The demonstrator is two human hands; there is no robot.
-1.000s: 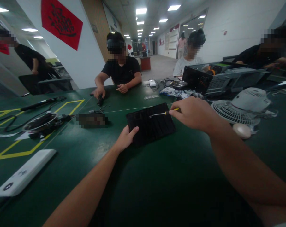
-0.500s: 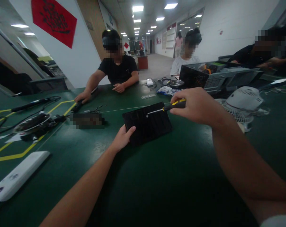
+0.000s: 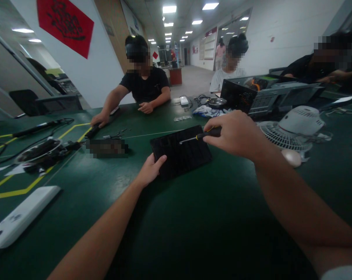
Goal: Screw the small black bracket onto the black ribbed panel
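Note:
In the middle of the green table a flat black rectangular panel (image 3: 184, 157) lies at a slant; its exact kind is too dark to tell. My left hand (image 3: 151, 169) grips its left edge, thumb on top and fingers beneath. My right hand (image 3: 234, 136) is closed around the black and yellow handle of a screwdriver (image 3: 202, 136). The shaft points left over the panel, and its tip is at a small bright round spot on the panel that looks like a screw.
A white fan head (image 3: 300, 126) lies at the right, before an open computer case (image 3: 269, 95). A long white device (image 3: 24, 217) is at lower left, a wired assembly (image 3: 42, 151) beyond it. Across the table a person's hand (image 3: 100, 118) holds a dark tool.
My right hand has shifted and turned on the screwdriver handle, while the tip stays at the same spot. The person opposite has moved a hand leftward with the dark tool. The view shifted slightly.

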